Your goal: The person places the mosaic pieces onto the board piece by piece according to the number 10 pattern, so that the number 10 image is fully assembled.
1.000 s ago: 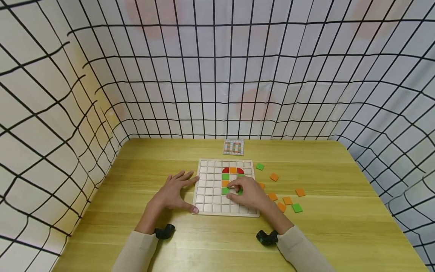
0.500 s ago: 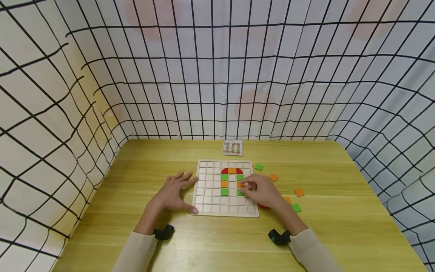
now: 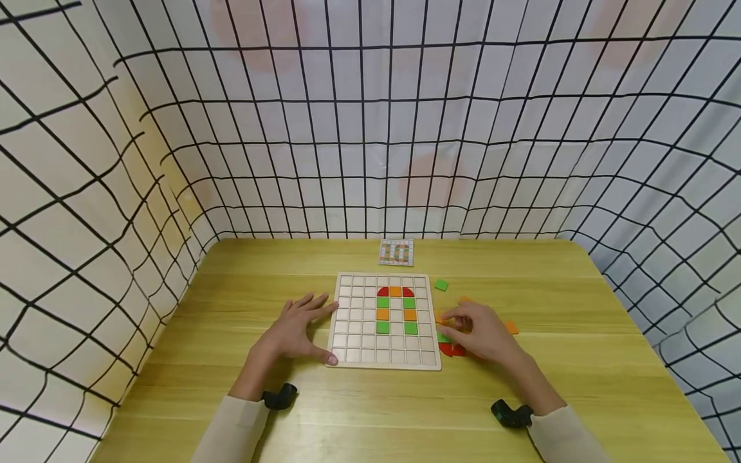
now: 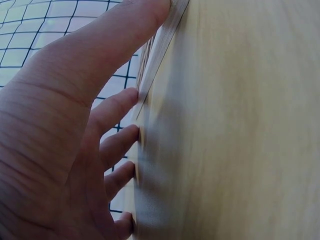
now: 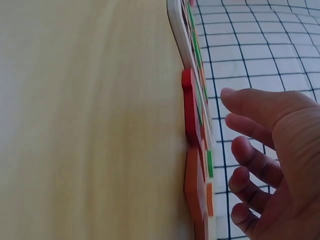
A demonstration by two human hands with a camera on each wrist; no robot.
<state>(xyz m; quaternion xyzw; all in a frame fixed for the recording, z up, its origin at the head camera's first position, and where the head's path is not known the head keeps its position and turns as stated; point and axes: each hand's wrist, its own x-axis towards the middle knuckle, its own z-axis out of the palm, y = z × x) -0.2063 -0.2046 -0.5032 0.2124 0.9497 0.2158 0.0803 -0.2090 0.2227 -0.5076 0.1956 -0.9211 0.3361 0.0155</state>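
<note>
A pale wooden grid board [image 3: 359, 342] lies on the table, with red, orange and green tiles set in an arch shape. My left hand [image 3: 294, 329] is spread at its left edge; thumb and index finger touch the border, as the left wrist view also shows. To the right of the board, my right hand [image 3: 485, 331] hovers over loose tiles, its fingers loosely bent and nothing visible between them. A red tile [image 5: 191, 112] and an orange tile [image 5: 194, 182] lie below that hand in the right wrist view. The hand partly hides the tiles in the head view.
Behind the board lies a small printed pattern card [image 3: 396, 252]. A loose green tile [image 3: 442, 285] sits near the board's upper right corner, and an orange tile [image 3: 512, 328] shows beyond the right hand. A black-lined white curtain surrounds the wooden table [image 3: 278, 270].
My right hand has moved right, off the board to the loose tiles. An orange tile now shows uncovered in the arch's right column. The left hand has stayed in place.
</note>
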